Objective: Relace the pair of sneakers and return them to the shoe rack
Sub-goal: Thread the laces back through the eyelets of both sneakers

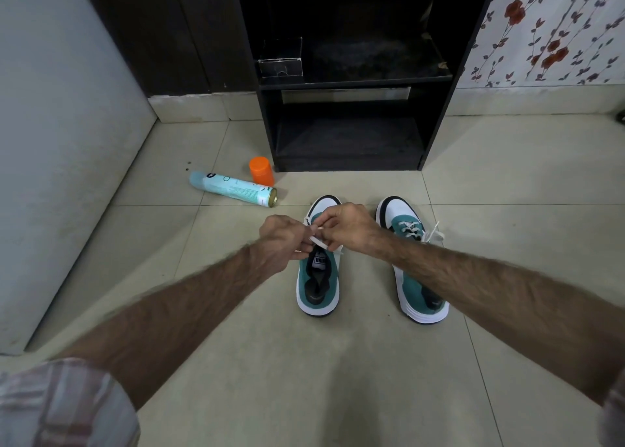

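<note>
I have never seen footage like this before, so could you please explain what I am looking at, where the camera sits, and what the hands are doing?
There is no machine here: a person wears one wide-angle camera on the head, looking forward and down at their own bare arms. That is why the arms stretch in from the bottom corners.

On the tiled floor stand two teal and white sneakers. The right sneaker already carries a tied lace. The left hand and right hand meet over the left sneaker, both pinching its white lace.

Behind the shoes is a dark shoe rack. To its left a spray can lies on its side beside an orange cap.
</note>
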